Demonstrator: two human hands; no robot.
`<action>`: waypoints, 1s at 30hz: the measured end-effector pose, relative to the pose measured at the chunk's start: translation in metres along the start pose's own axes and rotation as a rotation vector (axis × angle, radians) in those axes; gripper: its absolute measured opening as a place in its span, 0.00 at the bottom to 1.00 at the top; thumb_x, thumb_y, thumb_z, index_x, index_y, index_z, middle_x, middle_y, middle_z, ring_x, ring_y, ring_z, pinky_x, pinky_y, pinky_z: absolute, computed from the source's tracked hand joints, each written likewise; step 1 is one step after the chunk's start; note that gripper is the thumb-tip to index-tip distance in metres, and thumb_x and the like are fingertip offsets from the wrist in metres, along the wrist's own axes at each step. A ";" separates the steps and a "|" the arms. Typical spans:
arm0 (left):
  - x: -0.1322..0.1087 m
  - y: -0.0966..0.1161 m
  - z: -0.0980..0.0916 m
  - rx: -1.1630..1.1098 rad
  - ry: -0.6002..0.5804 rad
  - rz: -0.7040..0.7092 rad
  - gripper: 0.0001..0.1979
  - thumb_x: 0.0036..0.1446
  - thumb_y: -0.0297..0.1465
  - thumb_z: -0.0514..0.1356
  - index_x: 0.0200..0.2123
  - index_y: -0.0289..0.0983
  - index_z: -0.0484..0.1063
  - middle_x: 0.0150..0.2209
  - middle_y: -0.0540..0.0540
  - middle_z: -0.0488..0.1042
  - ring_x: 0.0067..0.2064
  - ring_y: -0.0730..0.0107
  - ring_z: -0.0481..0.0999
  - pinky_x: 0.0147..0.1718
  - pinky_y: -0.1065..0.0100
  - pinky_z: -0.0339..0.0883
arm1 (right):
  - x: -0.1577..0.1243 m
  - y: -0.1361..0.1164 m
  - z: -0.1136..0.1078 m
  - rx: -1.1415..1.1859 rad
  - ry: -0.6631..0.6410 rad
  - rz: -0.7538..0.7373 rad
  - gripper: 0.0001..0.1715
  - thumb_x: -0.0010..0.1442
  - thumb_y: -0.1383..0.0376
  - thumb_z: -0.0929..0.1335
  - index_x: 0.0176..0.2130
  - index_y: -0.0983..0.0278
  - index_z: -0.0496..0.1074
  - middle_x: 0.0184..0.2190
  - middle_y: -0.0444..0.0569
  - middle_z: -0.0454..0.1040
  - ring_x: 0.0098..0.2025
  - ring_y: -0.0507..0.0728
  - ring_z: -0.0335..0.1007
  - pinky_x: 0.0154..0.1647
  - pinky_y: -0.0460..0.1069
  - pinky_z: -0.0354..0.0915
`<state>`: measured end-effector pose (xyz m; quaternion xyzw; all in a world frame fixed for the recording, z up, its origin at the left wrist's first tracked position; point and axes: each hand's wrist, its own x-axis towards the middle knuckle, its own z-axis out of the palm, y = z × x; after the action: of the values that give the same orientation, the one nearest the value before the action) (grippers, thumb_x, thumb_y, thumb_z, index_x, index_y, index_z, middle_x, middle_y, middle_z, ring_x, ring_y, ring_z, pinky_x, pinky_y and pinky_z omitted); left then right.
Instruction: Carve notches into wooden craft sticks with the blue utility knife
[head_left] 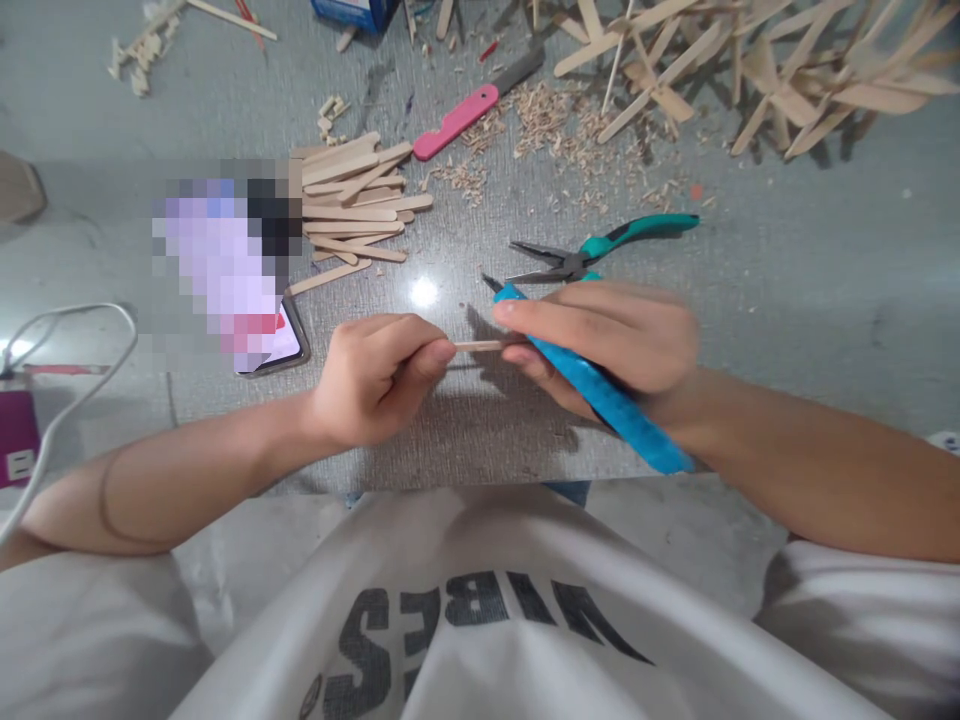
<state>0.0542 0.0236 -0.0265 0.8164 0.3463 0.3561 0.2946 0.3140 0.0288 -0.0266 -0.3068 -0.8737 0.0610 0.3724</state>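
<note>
Currently, step in hand: judging by the pose, the person is steadying a small wooden stick for working with a blue-handled tool.
Left hand: thumb and bent fingers are pinching the stick's left end.
Wooden stick: it is lying level between the two hands, above the near part of the surface.
Right hand: fingers are gripping the blue-handled tool, its dark tip pointing up and left beyond the stick; the stick's right end is meeting the fingertips, though blur is hiding how firmly.
Next move: it is probably calling for a firm left pinch and a careful turning of the tip, with fingertips staying out of its path.
White cable: it is looping at far left, well apart from the work.
Phone: it is lying beyond the left forearm, mostly blurred out.
Loose sticks: they are piling up beyond the left hand.
Pink-handled blade: it is resting beside wood shavings.
Pliers: they are lying with jaws apart just beyond the right hand, perhaps crowding it.
Crossed sticks: they are cluttering the far right.
</note>
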 end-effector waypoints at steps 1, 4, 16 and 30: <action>0.001 0.000 0.000 0.059 -0.044 -0.005 0.16 0.73 0.29 0.57 0.29 0.39 0.69 0.23 0.50 0.71 0.25 0.71 0.66 0.28 0.64 0.59 | 0.001 -0.001 -0.001 0.007 0.007 0.009 0.19 0.71 0.64 0.73 0.60 0.54 0.75 0.33 0.43 0.81 0.29 0.55 0.76 0.30 0.51 0.69; 0.006 -0.003 0.000 0.313 -0.190 -0.028 0.16 0.67 0.29 0.58 0.24 0.39 0.66 0.25 0.47 0.70 0.31 0.65 0.66 0.36 0.57 0.57 | 0.003 -0.001 -0.005 0.029 0.026 0.028 0.16 0.72 0.62 0.71 0.58 0.55 0.75 0.31 0.42 0.82 0.28 0.56 0.77 0.31 0.51 0.71; 0.008 -0.012 0.003 0.425 -0.211 -0.155 0.06 0.64 0.33 0.65 0.34 0.39 0.75 0.39 0.43 0.73 0.46 0.53 0.68 0.48 0.48 0.57 | -0.005 0.000 0.003 0.359 -0.103 0.182 0.07 0.72 0.60 0.70 0.47 0.53 0.79 0.31 0.41 0.84 0.27 0.54 0.81 0.26 0.49 0.73; 0.009 -0.011 0.002 0.405 -0.193 -0.173 0.08 0.65 0.33 0.67 0.32 0.39 0.75 0.38 0.43 0.75 0.45 0.51 0.70 0.47 0.46 0.59 | -0.001 0.009 0.004 0.546 -0.202 0.209 0.06 0.73 0.63 0.71 0.47 0.59 0.81 0.31 0.41 0.84 0.27 0.49 0.78 0.28 0.44 0.68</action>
<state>0.0568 0.0362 -0.0322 0.8563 0.4495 0.1732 0.1861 0.3158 0.0357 -0.0334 -0.2759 -0.8214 0.3617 0.3440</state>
